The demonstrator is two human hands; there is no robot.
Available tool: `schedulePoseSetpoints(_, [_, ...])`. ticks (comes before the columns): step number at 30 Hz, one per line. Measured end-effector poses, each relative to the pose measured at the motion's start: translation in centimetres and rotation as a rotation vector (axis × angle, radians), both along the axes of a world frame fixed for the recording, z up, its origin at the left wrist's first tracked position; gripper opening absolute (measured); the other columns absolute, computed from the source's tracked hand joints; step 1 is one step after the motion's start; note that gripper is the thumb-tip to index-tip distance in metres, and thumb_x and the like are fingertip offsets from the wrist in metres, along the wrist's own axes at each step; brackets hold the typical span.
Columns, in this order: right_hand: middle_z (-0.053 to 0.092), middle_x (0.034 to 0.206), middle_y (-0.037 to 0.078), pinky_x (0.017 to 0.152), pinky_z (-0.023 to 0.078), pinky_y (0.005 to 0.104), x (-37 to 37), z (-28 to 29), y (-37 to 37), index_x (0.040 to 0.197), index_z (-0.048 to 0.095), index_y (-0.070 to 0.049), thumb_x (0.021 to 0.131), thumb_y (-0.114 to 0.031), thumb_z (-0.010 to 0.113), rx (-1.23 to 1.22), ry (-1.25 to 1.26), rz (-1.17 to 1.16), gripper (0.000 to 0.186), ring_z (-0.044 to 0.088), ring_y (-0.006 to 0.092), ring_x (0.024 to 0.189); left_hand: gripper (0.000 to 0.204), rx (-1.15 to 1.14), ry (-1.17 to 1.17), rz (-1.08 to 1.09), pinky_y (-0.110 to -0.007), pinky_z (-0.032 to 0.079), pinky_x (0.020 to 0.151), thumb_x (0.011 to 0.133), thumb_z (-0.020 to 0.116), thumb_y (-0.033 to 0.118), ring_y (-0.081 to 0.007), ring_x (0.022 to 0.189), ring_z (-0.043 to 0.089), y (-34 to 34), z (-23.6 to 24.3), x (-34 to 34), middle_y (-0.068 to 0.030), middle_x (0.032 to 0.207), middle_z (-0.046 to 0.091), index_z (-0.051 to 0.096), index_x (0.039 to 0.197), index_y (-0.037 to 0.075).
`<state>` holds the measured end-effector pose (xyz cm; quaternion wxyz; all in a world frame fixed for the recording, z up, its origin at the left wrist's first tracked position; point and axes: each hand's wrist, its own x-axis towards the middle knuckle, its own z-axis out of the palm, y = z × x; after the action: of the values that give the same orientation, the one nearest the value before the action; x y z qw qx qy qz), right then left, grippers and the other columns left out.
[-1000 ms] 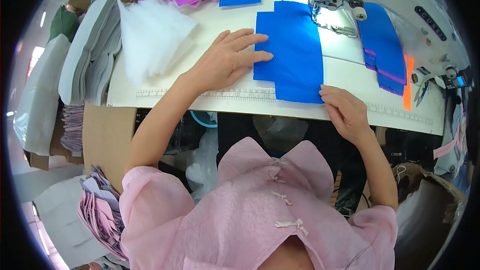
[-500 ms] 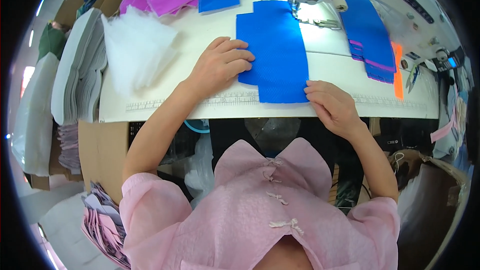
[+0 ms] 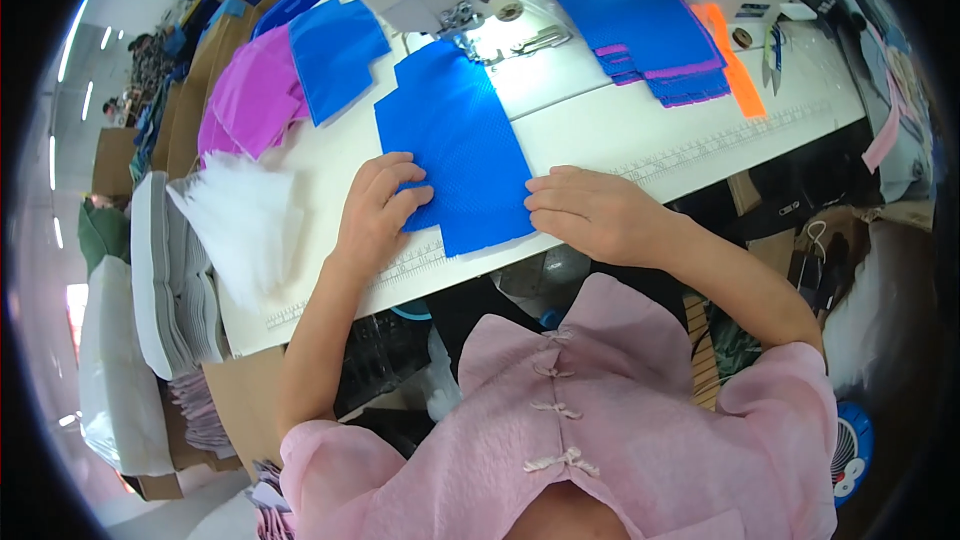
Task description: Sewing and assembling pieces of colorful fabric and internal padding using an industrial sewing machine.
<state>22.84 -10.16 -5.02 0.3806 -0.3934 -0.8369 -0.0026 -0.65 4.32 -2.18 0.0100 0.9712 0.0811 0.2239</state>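
Note:
A blue fabric piece with notched corners lies flat on the white table, its far end beside the needle and presser foot of a sewing machine. My left hand rests on its left edge near the lower notch, with bent fingertips pressed on the cloth. At the right edge, just above the near corner, my right hand holds the cloth between fingers and thumb; the thumb is mostly hidden. Under the needle, the lamp's glare blurs the cloth's edge.
Stacked blue pieces with purple edges lie right of the machine, by an orange strip and small scissors. To the left are purple pieces, another blue piece and white wadding. A printed ruler follows the table's front.
The whole view has turned, so the table now slants. My right hand sits slightly higher along the cloth's right edge, and my left hand is closer to the lower notch.

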Motion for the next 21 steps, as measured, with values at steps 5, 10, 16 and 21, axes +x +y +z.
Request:
schedulePoseSetpoints(5, [0.058, 0.099, 0.012, 0.087, 0.047, 0.0386, -0.21, -0.09, 0.01, 0.088, 0.057, -0.001, 0.074, -0.007, 0.056, 0.027, -0.024, 0.005, 0.015, 0.057, 0.0255, 0.098, 0.03, -0.031, 0.037, -0.065, -0.038, 0.044, 0.081, 0.056, 0.063, -0.006, -0.027, 0.091, 0.055, 0.64, -0.27, -0.29, -0.009, 0.09, 0.056, 0.055, 0.081, 0.006])
schedulePoseSetpoints(10, [0.058, 0.098, 0.013, 0.088, 0.046, 0.0378, -0.26, -0.48, 0.06, 0.088, 0.057, 0.0, 0.074, -0.007, 0.056, 0.05, -0.038, 0.006, 0.016, 0.056, 0.025, 0.098, 0.033, -0.08, 0.096, 0.044, -0.036, 0.045, 0.075, 0.055, 0.063, -0.007, -0.026, 0.085, 0.054, 0.11, -0.24, -0.47, -0.0091, 0.086, 0.054, 0.058, 0.085, 0.006])
schedulePoseSetpoints(16, [0.059, 0.095, 0.012, 0.087, 0.046, 0.0374, -0.46, -0.69, 0.23, 0.084, 0.057, 0.001, 0.072, -0.007, 0.058, 0.08, -0.03, 0.012, 0.015, 0.057, 0.0248, 0.096, 0.041, -0.071, 0.167, 0.082, -0.034, 0.045, 0.072, 0.054, 0.064, -0.007, -0.0251, 0.083, 0.053, 0.09, -0.18, -0.42, -0.0081, 0.082, 0.051, 0.062, 0.092, 0.008])
schedulePoseSetpoints(21, [0.058, 0.091, 0.011, 0.083, 0.048, 0.0366, -0.69, -0.58, 0.47, 0.082, 0.057, 0.0, 0.07, -0.008, 0.059, 0.133, -0.037, 0.011, 0.015, 0.057, 0.0249, 0.093, 0.034, 0.013, 0.082, 0.001, -0.037, 0.045, 0.083, 0.056, 0.064, -0.006, -0.0279, 0.098, 0.054, 0.21, 0.03, 0.35, -0.0097, 0.096, 0.056, 0.057, 0.087, 0.006])
